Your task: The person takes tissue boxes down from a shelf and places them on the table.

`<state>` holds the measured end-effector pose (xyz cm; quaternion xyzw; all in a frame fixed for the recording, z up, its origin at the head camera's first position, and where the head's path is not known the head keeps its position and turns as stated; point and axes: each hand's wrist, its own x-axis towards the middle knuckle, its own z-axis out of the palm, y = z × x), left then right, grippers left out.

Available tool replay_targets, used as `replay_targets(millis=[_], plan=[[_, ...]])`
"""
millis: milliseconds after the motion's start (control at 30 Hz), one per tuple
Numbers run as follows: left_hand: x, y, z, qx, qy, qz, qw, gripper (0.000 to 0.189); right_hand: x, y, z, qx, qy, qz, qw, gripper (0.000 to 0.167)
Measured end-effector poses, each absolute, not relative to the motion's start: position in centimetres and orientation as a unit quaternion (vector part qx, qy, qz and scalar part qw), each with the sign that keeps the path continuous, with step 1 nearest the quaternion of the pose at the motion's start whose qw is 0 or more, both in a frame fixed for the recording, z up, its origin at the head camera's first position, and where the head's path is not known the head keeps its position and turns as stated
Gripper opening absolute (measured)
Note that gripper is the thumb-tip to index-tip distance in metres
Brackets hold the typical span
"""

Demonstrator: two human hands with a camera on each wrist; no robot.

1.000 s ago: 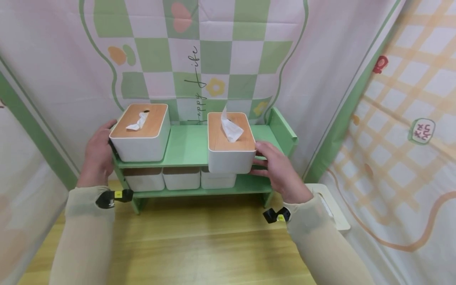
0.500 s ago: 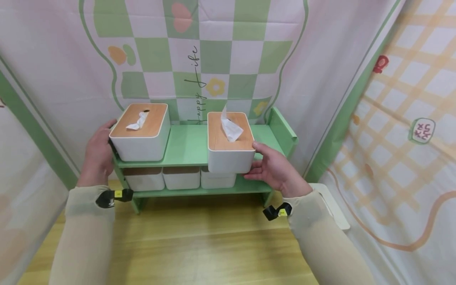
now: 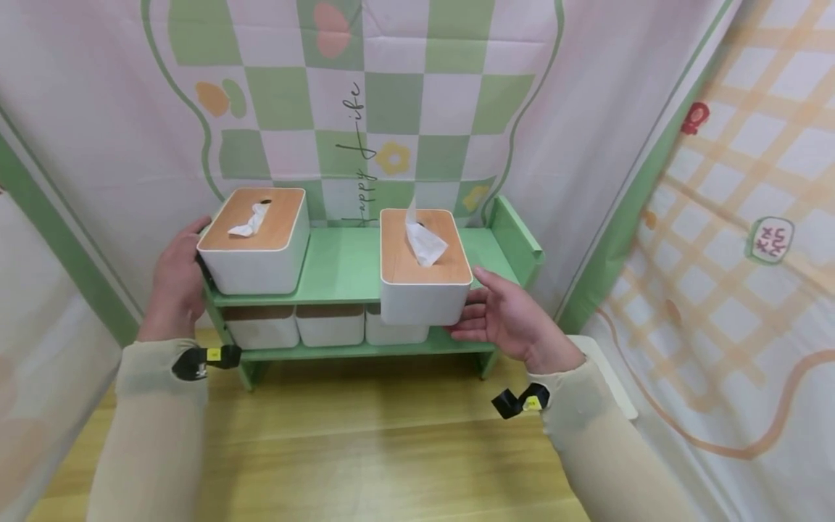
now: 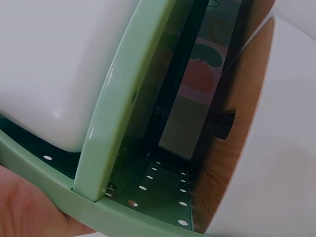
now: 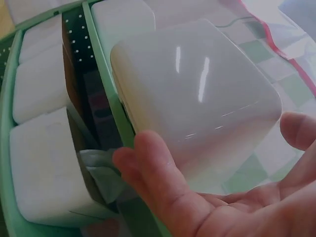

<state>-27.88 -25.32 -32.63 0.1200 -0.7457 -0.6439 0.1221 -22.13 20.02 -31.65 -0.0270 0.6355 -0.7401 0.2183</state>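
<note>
A white tissue box [image 3: 427,303] with a wood-look lid and a tissue sticking up overhangs the front edge of the green shelf [image 3: 342,264]. My right hand [image 3: 515,319] is at the box's right side, fingers loosely bent beside its lower part and thumb raised by the lid's corner. In the right wrist view the thumb [image 5: 298,131] stands apart from the box's side [image 5: 197,84]. My left hand [image 3: 177,279] rests against the outside of the shelf's left end panel [image 4: 54,190], its fingers mostly hidden. Beside it stands another tissue box [image 3: 257,272] on the top board.
Below, several white boxes with wood-look lids [image 3: 329,326] line the lower board. The shelf's right end panel [image 3: 518,235] rises above the top board. A printed curtain [image 3: 394,105] hangs behind, and a pale flat object [image 3: 603,370] lies right of my right wrist.
My right thumb has come off the lid's corner and the fingers have dropped slightly. The overhanging tissue box sits a little nearer to me. My left hand keeps its place on the shelf.
</note>
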Motion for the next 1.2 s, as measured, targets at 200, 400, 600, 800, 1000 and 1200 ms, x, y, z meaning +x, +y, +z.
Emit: replay_targets(millis=[200, 400, 600, 800, 1000, 1200], plan=[[-27.8, -25.3, -32.5, 0.117, -0.742, -0.650, 0.118, 0.047, -22.7, 20.2, -32.1, -0.008, 0.552, -0.779, 0.297, 0.092], [-27.8, -25.5, -32.6, 0.115, -0.752, -0.639, 0.116, 0.048, -23.8, 19.5, -31.9, 0.021, 0.499, -0.806, 0.317, 0.096], [-28.0, -25.4, -32.6, 0.116, -0.742, -0.650, 0.117, 0.048, -23.7, 19.5, -31.6, 0.028, 0.509, -0.803, 0.310, 0.093], [-27.9, -25.3, -32.5, 0.119, -0.739, -0.653, 0.118, 0.047, -23.4, 19.6, -31.5, 0.017, 0.535, -0.789, 0.301, 0.091], [-27.8, -25.3, -32.4, 0.122, -0.737, -0.655, 0.114, 0.047, -24.0, 19.4, -31.2, 0.020, 0.562, -0.778, 0.280, 0.091], [-27.9, -25.3, -32.6, 0.114, -0.728, -0.666, 0.115, 0.047, -24.3, 19.5, -31.3, 0.026, 0.569, -0.774, 0.275, 0.088]])
